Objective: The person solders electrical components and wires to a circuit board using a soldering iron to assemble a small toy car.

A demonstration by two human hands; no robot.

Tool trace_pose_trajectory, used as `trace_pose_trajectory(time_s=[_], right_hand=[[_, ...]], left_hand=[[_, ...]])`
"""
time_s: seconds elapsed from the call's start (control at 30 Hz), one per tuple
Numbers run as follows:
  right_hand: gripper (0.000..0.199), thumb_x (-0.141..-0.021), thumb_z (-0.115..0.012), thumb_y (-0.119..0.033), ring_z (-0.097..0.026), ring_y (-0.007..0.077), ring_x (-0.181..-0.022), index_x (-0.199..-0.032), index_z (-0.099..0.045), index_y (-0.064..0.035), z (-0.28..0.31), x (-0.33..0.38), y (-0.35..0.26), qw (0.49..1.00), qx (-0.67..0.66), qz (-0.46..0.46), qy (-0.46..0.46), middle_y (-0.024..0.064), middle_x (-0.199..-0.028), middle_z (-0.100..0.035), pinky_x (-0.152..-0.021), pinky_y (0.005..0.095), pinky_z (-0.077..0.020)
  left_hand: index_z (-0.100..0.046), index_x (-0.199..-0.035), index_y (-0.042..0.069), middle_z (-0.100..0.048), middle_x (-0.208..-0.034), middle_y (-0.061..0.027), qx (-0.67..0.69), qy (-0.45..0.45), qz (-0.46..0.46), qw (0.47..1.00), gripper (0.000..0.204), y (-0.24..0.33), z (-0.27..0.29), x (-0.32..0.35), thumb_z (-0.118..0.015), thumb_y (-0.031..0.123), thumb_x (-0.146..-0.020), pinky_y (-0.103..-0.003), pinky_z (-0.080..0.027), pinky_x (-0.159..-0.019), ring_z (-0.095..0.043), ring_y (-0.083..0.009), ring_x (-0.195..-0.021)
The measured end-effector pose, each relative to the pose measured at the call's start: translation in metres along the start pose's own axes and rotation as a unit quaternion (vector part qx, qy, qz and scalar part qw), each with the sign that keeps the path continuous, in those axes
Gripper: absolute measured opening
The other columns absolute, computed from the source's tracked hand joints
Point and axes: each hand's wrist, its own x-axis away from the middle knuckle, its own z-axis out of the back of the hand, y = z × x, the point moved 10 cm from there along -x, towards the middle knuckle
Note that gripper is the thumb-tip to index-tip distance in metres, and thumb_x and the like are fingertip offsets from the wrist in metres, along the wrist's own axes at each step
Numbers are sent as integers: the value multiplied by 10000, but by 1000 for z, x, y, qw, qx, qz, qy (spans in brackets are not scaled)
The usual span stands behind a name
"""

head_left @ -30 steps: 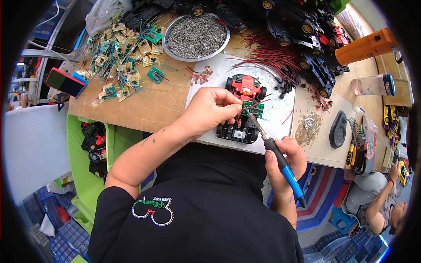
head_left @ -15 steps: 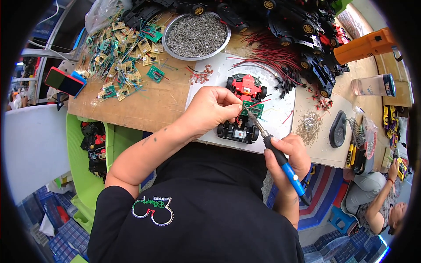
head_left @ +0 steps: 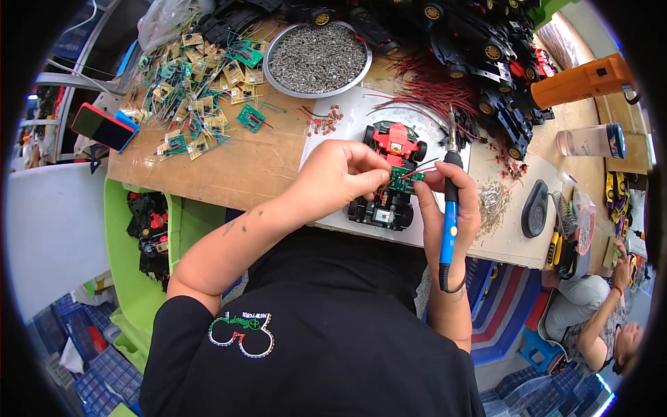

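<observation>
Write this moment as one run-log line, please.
left hand: pinches green circuit board | right hand: grips blue soldering iron, tip up | red toy car: on white sheet

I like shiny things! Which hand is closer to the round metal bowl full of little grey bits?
Left. The left hand sits just below the round metal bowl, pinching a small green circuit board. The right hand, holding a blue soldering iron, is farther down and right.
</observation>
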Motion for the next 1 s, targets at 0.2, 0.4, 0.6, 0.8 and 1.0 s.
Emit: trace_pose_trajectory(time_s=[0.2, 0.4, 0.6, 0.8, 1.0], right_hand=[[359, -815, -740, 58, -669, 132, -840, -1142, -624, -35, -8, 0, -30, 994, 6, 94, -59, 62, -919, -677, -730, 258, -539], [430, -801, -745, 68, -641, 112, -766, -1181, -572, -34, 0, 14, -13, 998, -61, -25, -9, 60, -972, -649, -704, 248, -538], [408, -788, -764, 52, -633, 132, -726, -1154, -601, -25, -12, 29, -18, 982, -162, 4, -97, 82, -986, -659, -663, 256, -518], [399, -786, -731, 76, -552, 130, -675, -1147, -610, -44, -5, 40, 6, 999, 8, 14, -48, 66, -906, -633, -606, 266, -481], [394, -791, -706, 100, -556, 151, -679, -1141, -611, -53, -12, 39, 4, 999, 11, 36, -39, 67, -882, -622, -630, 270, -482]], left_hand=[[-730, -978, 23, -702, -883, -19, -239, 32, -236, 941, 190, 65, -15, 14, -788, 101, -815, -193, -458, -652, -623, -47, -787], [-721, -908, 8, -713, -858, -29, 19, 60, -142, 988, 131, 31, -7, 4, -779, 86, -820, -227, -494, -671, -615, -65, -736], [-684, -974, -13, -702, -898, -44, 17, 50, -81, 995, 124, 15, 0, 5, -720, 51, -874, -228, -516, -762, -637, -81, -809], [-660, -1003, -11, -685, -907, -39, 74, -49, 7, 996, 118, -9, 10, 7, -664, 77, -925, -225, -517, -755, -635, -84, -821], [-642, -996, -10, -703, -975, -73, 18, -46, 71, 996, 116, -14, 25, 2, -659, 85, -932, -226, -526, -757, -637, -86, -831]])
